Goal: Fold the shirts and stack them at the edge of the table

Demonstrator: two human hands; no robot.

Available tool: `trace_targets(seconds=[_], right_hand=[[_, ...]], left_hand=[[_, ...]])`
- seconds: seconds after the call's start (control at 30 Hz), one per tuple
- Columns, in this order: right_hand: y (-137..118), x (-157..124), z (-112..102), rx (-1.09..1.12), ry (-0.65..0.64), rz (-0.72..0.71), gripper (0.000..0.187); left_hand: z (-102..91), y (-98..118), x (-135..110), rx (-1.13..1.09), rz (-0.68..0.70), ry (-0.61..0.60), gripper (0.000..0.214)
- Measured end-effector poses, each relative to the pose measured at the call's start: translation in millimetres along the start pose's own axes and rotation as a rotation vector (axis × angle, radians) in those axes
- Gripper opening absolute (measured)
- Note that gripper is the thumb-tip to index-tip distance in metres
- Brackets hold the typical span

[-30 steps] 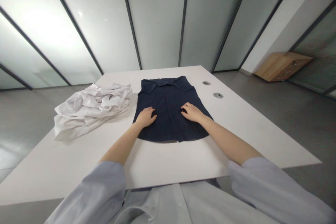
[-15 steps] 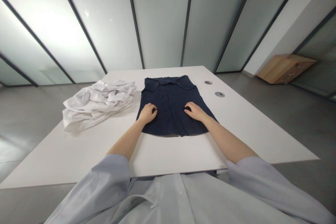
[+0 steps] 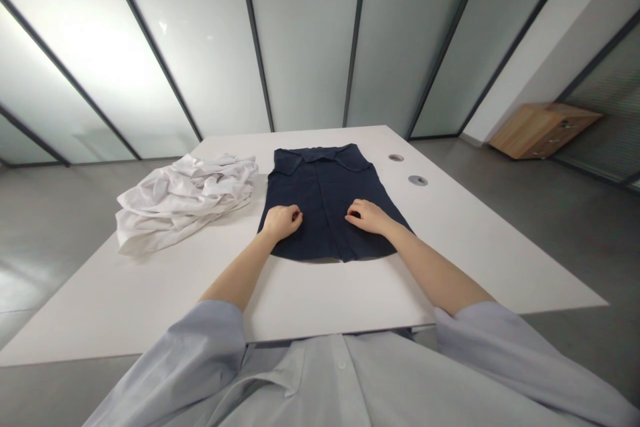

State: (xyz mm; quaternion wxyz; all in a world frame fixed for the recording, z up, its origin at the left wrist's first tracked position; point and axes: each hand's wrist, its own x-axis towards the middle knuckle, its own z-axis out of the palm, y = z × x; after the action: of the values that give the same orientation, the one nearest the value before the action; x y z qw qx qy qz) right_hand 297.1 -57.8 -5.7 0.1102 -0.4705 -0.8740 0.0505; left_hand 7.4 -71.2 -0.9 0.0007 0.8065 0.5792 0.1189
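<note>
A dark navy shirt (image 3: 325, 187) lies folded lengthwise on the white table (image 3: 320, 293), collar at the far end. My left hand (image 3: 281, 221) rests on its lower left part with the fingers curled in, pinching the cloth. My right hand (image 3: 365, 216) sits on the lower right part, its fingers also curled and gripping the fabric. Both forearms reach out from light blue sleeves.
A crumpled pile of white cloth (image 3: 183, 199) lies on the table left of the navy shirt. Two round cable holes (image 3: 417, 180) sit in the tabletop to the right. A wooden cabinet (image 3: 543, 128) stands on the floor at far right. Frosted glass panels rise behind.
Both hands went from lying flat with spread fingers to curled and pinching the navy cloth. The shirt's near hem has slid a little away from me.
</note>
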Motion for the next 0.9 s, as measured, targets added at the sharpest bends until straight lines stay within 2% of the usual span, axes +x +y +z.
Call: trace_targets(seconds=[0.13,0.23,0.3,0.43,0.5,0.6,0.7,0.77,0.83,0.9], right_hand=[[2.2,-0.8,-1.1,-0.003,-0.028,0.059,0.039],[1.1,-1.3,1.7,0.007,-0.041,0.121,0.052],[-1.4,-1.5,4.9,0.02,-0.062,0.149,0.062],[-7.4,-1.4,12.4,0.007,-0.142,0.198,0.081],[-9.0,-1.3,14.7,-0.006,-0.151,0.211,0.086],[-10.1,-1.5,14.6,-0.012,-0.08,0.149,0.077],[-14.9,-1.6,11.7,0.024,0.043,-0.019,0.054],[-22.2,-1.0,10.0,0.079,0.092,-0.131,0.041],[-32.4,0.5,9.4,0.12,0.088,-0.19,0.039],[-43.6,2.1,9.8,0.099,0.045,-0.18,0.048]], left_hand=[[3.3,0.4,1.5,0.009,-0.031,-0.03,0.036],[9.9,0.8,0.5,-0.004,0.031,-0.05,0.048],[13.7,1.6,-2.1,-0.02,0.072,-0.079,0.061],[15.9,3.3,-8.9,-0.048,0.118,-0.148,0.1],[14.9,3.2,-10.8,-0.069,0.148,-0.137,0.109],[12.5,2.6,-10.4,-0.105,0.194,-0.054,0.094],[10.3,4.4,-7.6,-0.13,0.278,0.047,0.067],[9.7,7.9,-5.5,-0.142,0.33,0.06,0.05],[9.5,12.8,-3.5,-0.144,0.341,0.03,0.036],[9.0,18.1,-1.6,-0.129,0.303,-0.003,0.028]])
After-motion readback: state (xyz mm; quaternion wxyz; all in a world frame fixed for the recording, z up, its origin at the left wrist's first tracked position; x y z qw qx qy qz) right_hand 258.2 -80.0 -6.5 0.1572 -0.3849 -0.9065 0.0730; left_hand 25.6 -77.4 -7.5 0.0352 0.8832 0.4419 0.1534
